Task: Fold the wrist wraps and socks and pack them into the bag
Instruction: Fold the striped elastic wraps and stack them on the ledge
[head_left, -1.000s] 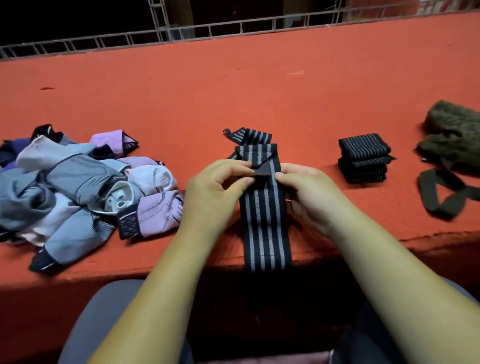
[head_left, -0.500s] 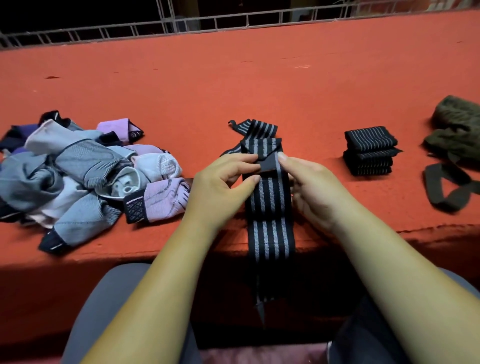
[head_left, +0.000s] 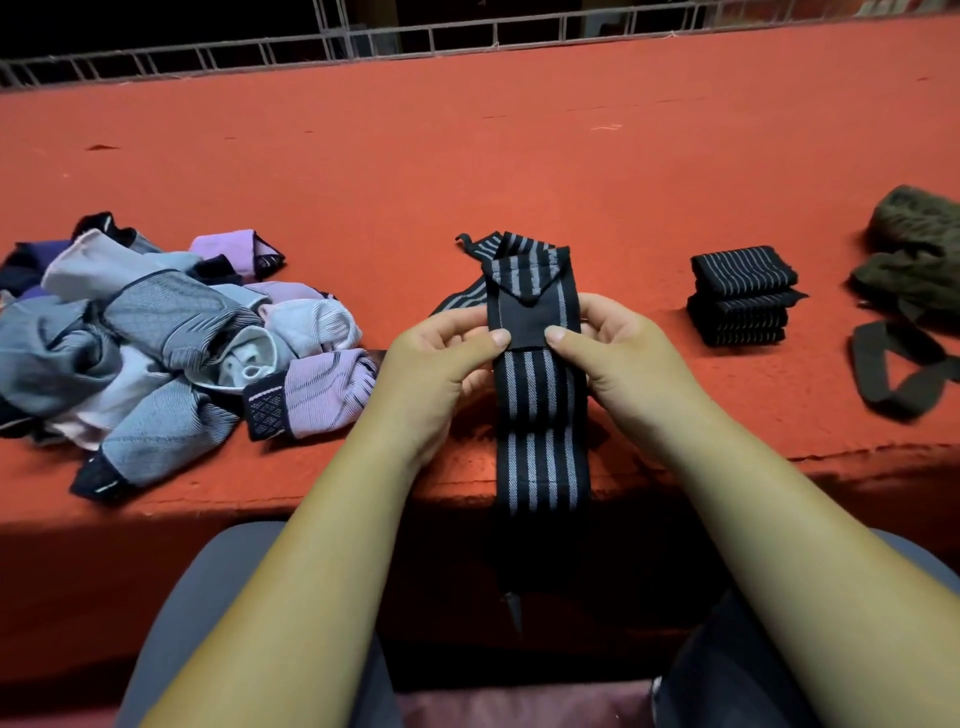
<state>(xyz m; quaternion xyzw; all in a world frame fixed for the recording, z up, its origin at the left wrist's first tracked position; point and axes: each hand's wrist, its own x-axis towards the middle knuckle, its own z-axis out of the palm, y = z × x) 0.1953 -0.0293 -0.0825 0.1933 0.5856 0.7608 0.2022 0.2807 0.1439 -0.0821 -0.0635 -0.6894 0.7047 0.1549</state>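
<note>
A black wrist wrap (head_left: 540, 415) with grey stripes lies lengthwise across the front edge of the red surface, its lower end hanging over the edge. My left hand (head_left: 436, 364) and my right hand (head_left: 623, 358) pinch its two sides at the black patch, thumbs on top, with the pointed far end folded back over it. A stack of folded striped wrist wraps (head_left: 740, 296) sits to the right. A heap of grey, white and purple socks (head_left: 156, 343) lies on the left. The dark green bag (head_left: 919, 254) rests at the far right edge.
The red surface (head_left: 467, 156) stretches back to a metal railing (head_left: 363, 41). The bag's dark strap (head_left: 893, 369) loops on the surface near the front right. My grey-clad knees sit below the front edge.
Both hands have shifted up the wrap and lifted its folded end a little toward me. The far end now lies folded over the black patch.
</note>
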